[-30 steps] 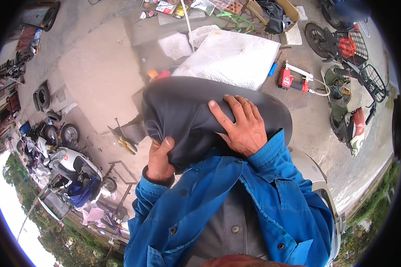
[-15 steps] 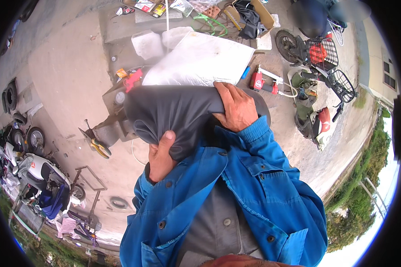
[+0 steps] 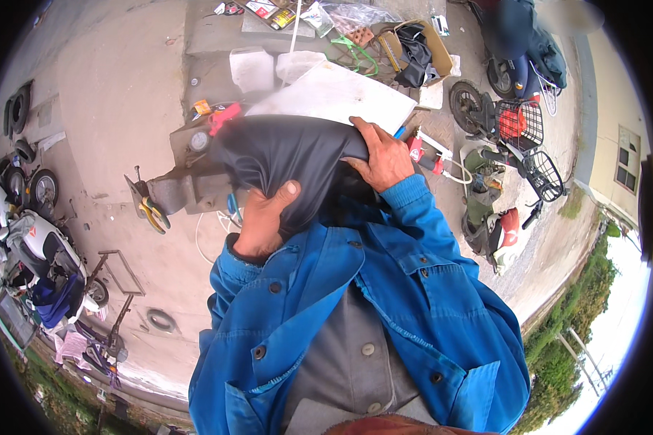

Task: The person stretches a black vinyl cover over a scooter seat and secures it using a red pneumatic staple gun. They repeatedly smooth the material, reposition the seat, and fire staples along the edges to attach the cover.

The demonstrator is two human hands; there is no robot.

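Observation:
Across my lap lies a black vinyl seat cover [image 3: 283,152], drawn smooth over a rounded shape and creased near my left hand. My left hand [image 3: 263,221] grips its near left edge, thumb on top and the other fingers mostly hidden. On the right side, my right hand [image 3: 384,159] holds the cover with the fingers over its top and the thumb pressed in beside a fold. Behind the cover lies a white sheet [image 3: 348,90]. What is under the vinyl is hidden.
Left of my knees are a metal stand [image 3: 167,194] and yellow-handled pliers [image 3: 154,215]. A red tool [image 3: 416,148] with a white hose lies at the right. Farther off are a cardboard box [image 3: 434,52], a parked bike with baskets [image 3: 519,123] and, left, a white scooter [image 3: 40,239].
My view has shifted slightly. The cover's far edge now hides more of the white sheet and the red tool. Both hands keep their hold, and my right thumb shows more plainly.

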